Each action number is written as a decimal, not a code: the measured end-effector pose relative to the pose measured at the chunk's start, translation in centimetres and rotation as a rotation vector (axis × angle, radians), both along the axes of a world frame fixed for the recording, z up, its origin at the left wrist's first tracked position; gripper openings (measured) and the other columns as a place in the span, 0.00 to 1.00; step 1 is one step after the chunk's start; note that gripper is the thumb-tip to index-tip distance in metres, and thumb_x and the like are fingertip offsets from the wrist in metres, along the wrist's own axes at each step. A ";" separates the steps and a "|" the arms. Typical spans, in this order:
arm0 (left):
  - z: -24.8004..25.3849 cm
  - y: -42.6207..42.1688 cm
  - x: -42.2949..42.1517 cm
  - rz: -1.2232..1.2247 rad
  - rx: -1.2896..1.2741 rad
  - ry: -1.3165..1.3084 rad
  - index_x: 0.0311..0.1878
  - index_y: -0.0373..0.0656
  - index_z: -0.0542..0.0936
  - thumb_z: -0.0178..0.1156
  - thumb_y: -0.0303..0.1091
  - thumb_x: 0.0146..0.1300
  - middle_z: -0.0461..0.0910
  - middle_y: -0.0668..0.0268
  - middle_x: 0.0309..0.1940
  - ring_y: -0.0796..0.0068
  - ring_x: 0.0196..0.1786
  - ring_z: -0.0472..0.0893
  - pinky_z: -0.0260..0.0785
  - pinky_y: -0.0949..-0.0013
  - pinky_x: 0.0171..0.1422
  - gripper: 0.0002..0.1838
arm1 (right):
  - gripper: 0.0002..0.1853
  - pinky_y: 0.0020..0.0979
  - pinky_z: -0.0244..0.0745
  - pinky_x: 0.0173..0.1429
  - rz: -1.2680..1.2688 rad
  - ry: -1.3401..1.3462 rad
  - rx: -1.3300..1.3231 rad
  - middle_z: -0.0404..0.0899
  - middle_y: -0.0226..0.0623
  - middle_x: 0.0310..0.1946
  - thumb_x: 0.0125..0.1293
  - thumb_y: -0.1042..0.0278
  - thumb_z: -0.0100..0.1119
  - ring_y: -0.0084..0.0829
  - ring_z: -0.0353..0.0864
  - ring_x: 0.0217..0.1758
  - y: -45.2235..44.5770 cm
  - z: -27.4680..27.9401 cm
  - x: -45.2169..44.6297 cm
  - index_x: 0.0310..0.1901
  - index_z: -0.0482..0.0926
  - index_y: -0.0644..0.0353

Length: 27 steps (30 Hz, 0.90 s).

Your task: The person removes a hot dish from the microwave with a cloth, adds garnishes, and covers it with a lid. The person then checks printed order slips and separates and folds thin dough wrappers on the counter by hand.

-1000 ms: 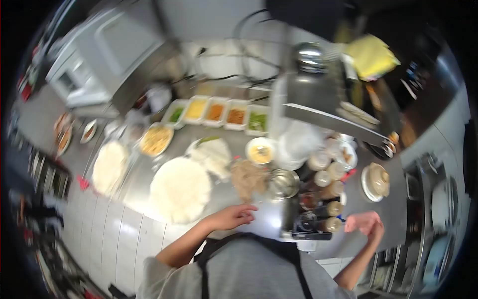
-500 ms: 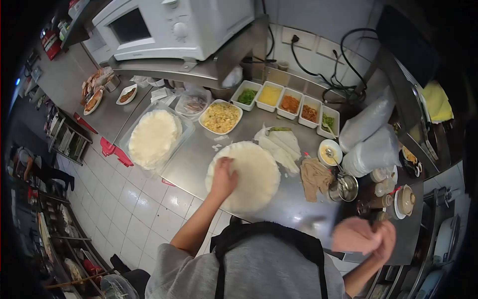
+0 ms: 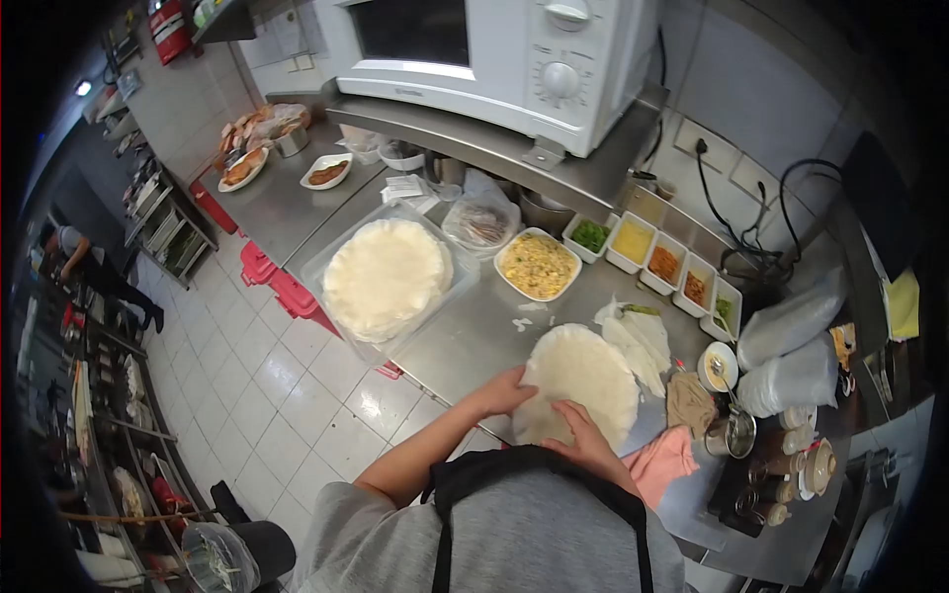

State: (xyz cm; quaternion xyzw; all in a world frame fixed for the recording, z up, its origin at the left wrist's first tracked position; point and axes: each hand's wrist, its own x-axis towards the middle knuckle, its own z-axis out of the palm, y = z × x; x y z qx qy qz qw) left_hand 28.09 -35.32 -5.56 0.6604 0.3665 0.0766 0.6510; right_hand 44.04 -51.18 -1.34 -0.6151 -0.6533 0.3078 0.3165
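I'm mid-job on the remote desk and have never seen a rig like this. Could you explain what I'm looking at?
There is no machine: these are a person's two bare hands. The single camera is worn on their head, looking forward and down, so the grey shirt at the bottom is the wearer's.

On the metal counter lies a pale round sheet. The left hand is at its left edge; whether it grips, I can't tell. The right hand is over the near part, fingers extended, holding nothing that shows. A pink cloth lies beside it.

Leftward, a clear tub holds similar sheets. Farther back are a white dish of yellowish food and five small trays.
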 end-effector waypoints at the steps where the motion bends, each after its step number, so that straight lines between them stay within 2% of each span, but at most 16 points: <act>1: 0.3 -0.2 0.4 0.001 0.032 -0.120 0.61 0.40 0.67 0.56 0.36 0.62 0.79 0.61 0.44 0.75 0.34 0.79 0.73 0.72 0.28 0.25 | 0.38 0.40 0.56 0.69 0.016 0.043 -0.009 0.64 0.53 0.60 0.56 0.59 0.65 0.49 0.62 0.65 0.7 0.3 -0.9 0.64 0.59 0.66; 2: 0.7 -0.3 1.0 0.002 0.068 -0.241 0.62 0.40 0.66 0.55 0.36 0.62 0.78 0.60 0.46 0.75 0.34 0.79 0.73 0.73 0.27 0.25 | 0.39 0.39 0.58 0.68 -0.010 0.063 0.013 0.61 0.51 0.62 0.56 0.62 0.65 0.46 0.60 0.67 1.2 1.0 -1.2 0.65 0.56 0.65; 4: 6.9 -0.7 1.7 0.017 -0.081 -0.212 0.62 0.39 0.63 0.54 0.35 0.65 0.76 0.62 0.44 0.74 0.36 0.79 0.74 0.71 0.29 0.24 | 0.42 0.36 0.61 0.66 -0.062 0.106 0.049 0.55 0.49 0.66 0.56 0.66 0.65 0.39 0.56 0.70 1.7 3.2 -1.6 0.68 0.51 0.64; 7: 11.8 -1.1 3.4 -0.043 -0.017 -0.402 0.62 0.39 0.62 0.55 0.36 0.65 0.72 0.65 0.43 0.74 0.38 0.79 0.76 0.69 0.36 0.25 | 0.45 0.33 0.59 0.67 -0.211 0.479 0.166 0.56 0.51 0.66 0.55 0.68 0.67 0.40 0.60 0.68 1.5 7.4 -2.0 0.68 0.48 0.66; 8: 13.2 -1.2 3.8 -0.108 0.045 -0.455 0.61 0.39 0.63 0.56 0.37 0.65 0.71 0.64 0.44 0.73 0.41 0.78 0.75 0.69 0.39 0.24 | 0.39 0.29 0.66 0.61 -0.300 0.504 0.280 0.62 0.47 0.63 0.58 0.68 0.64 0.34 0.67 0.63 1.2 7.4 -1.5 0.67 0.53 0.66; 10: 14.6 -2.2 4.7 -0.284 0.178 -0.574 0.59 0.39 0.64 0.58 0.38 0.65 0.69 0.63 0.44 0.72 0.47 0.76 0.75 0.69 0.45 0.24 | 0.31 0.27 0.70 0.55 -0.315 0.831 0.248 0.69 0.42 0.57 0.61 0.69 0.61 0.30 0.72 0.57 0.8 7.2 0.1 0.64 0.59 0.64; 12: 14.5 -3.3 6.1 -0.342 0.370 -0.598 0.58 0.38 0.67 0.62 0.41 0.62 0.68 0.59 0.48 0.69 0.55 0.72 0.72 0.69 0.52 0.26 | 0.23 0.24 0.72 0.50 -0.324 1.110 0.232 0.73 0.38 0.51 0.64 0.70 0.58 0.27 0.75 0.51 -0.1 4.7 2.4 0.59 0.64 0.62; 14: 12.0 -4.2 7.4 -0.419 0.600 -0.543 0.58 0.37 0.68 0.64 0.41 0.59 0.68 0.56 0.51 0.64 0.59 0.68 0.70 0.66 0.56 0.28 | 0.16 0.23 0.73 0.46 -0.302 1.346 0.195 0.76 0.34 0.45 0.67 0.70 0.55 0.24 0.77 0.46 -0.9 -0.1 5.0 0.54 0.69 0.61; 16: 8.6 -5.2 8.6 -0.421 0.688 -0.524 0.59 0.37 0.68 0.66 0.40 0.56 0.69 0.55 0.53 0.60 0.58 0.70 0.68 0.63 0.59 0.30 | 0.13 0.25 0.75 0.46 -0.462 1.465 0.135 0.76 0.32 0.43 0.68 0.70 0.53 0.25 0.77 0.45 -1.0 -1.2 4.8 0.52 0.70 0.61; 17: 6.5 -5.7 8.9 -0.409 0.653 -0.489 0.58 0.37 0.69 0.66 0.40 0.55 0.69 0.54 0.53 0.59 0.58 0.71 0.68 0.63 0.59 0.30 | 0.11 0.26 0.76 0.46 -0.536 1.530 0.093 0.76 0.31 0.42 0.68 0.70 0.52 0.26 0.77 0.45 -1.2 -1.9 4.6 0.50 0.70 0.61; 19: 3.3 -6.3 9.6 -0.372 0.580 -0.409 0.57 0.37 0.72 0.65 0.41 0.55 0.70 0.52 0.53 0.56 0.56 0.73 0.67 0.63 0.58 0.28 | 0.11 0.29 0.76 0.48 -0.566 1.491 0.065 0.76 0.33 0.42 0.69 0.70 0.50 0.28 0.77 0.46 -2.0 -5.7 4.6 0.51 0.70 0.62; 22: 1.8 -6.3 10.1 -0.378 0.525 -0.367 0.51 0.35 0.76 0.66 0.37 0.56 0.75 0.55 0.49 0.65 0.48 0.79 0.73 0.69 0.50 0.22 | 0.10 0.32 0.76 0.51 -0.545 1.518 0.068 0.76 0.37 0.44 0.70 0.71 0.49 0.29 0.77 0.49 -2.2 -5.5 4.4 0.50 0.70 0.63; 25: 2.3 -5.6 10.1 -0.364 0.360 -0.250 0.47 0.34 0.79 0.64 0.36 0.59 0.79 0.58 0.43 0.69 0.43 0.81 0.75 0.71 0.46 0.17 | 0.11 0.35 0.73 0.56 -0.523 1.555 0.094 0.75 0.41 0.47 0.70 0.71 0.49 0.33 0.76 0.53 -2.2 -6.0 4.2 0.50 0.69 0.65; 27: 2.4 -5.2 9.6 -0.329 0.285 -0.195 0.45 0.34 0.80 0.63 0.36 0.60 0.80 0.60 0.40 0.70 0.41 0.82 0.75 0.71 0.47 0.15 | 0.12 0.36 0.72 0.59 -0.507 1.560 0.088 0.75 0.43 0.49 0.70 0.72 0.49 0.34 0.75 0.54 -2.2 -6.1 4.2 0.52 0.69 0.66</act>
